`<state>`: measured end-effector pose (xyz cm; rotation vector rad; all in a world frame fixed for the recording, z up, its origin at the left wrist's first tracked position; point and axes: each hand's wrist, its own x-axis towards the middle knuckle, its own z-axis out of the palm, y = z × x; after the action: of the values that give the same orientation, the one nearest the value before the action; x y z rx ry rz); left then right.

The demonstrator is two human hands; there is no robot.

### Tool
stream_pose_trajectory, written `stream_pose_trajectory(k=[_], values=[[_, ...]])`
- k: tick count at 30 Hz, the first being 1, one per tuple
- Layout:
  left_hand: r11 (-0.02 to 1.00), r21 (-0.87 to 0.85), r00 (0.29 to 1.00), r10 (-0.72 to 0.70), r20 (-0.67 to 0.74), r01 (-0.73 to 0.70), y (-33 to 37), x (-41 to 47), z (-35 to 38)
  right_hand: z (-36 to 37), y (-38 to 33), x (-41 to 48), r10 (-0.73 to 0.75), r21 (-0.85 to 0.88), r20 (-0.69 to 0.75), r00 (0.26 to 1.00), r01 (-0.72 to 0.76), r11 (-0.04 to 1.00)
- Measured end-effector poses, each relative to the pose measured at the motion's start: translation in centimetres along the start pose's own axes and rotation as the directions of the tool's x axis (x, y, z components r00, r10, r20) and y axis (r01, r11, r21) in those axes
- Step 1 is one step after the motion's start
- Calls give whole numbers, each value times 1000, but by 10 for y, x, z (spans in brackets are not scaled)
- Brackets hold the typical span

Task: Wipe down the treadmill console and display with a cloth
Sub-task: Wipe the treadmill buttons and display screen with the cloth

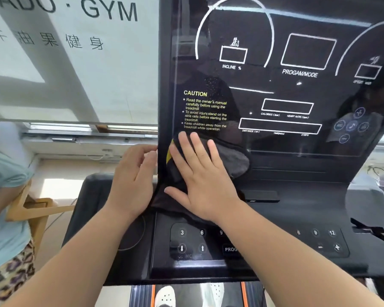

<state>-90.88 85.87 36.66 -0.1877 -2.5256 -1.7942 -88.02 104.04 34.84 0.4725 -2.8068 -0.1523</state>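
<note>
The treadmill's glossy black display (275,85) stands upright ahead of me, with white outlines and a yellow caution text at its lower left. Below it lies the console (286,218) with number and arrow buttons. A dark grey cloth (235,160) with a yellow edge is pressed flat against the display's lower left corner under my right hand (200,176), whose fingers are spread over it. My left hand (133,180) rests on the display's left edge, fingers curled around the side of the panel.
Another person in a light blue top and patterned trousers (5,218) stands close at the left, beside a wooden hanger-like frame (36,209). A window with gym lettering (75,52) is behind. A black phone-like object (262,196) lies on the console shelf. The belt and white shoes (166,295) show below.
</note>
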Motion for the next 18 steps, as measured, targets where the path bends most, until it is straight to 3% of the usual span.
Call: stream_pose_trajectory(k=[2,4,7,10,14,18], values=[[1000,-5,1000,-2,1,2,1,0,1,4,5,-18,31,10,11,999,-32,999],[1000,-6,1000,15,21,-15,1,-1,3,7,14,-36,155,27,6,988,-155,988],[999,-12,997,49,65,-48,0,-1,0,2,36,-40,356,97,-54,933,-350,932],[995,-44,989,94,114,-89,3,0,-3,-19,61,-4,444,114,-158,882,-431,895],[995,-36,988,98,121,-94,12,-1,-5,-57,77,58,398,53,-324,858,-404,913],[989,54,990,140,12,-141,20,3,-5,-65,69,77,251,-73,-308,918,-286,956]])
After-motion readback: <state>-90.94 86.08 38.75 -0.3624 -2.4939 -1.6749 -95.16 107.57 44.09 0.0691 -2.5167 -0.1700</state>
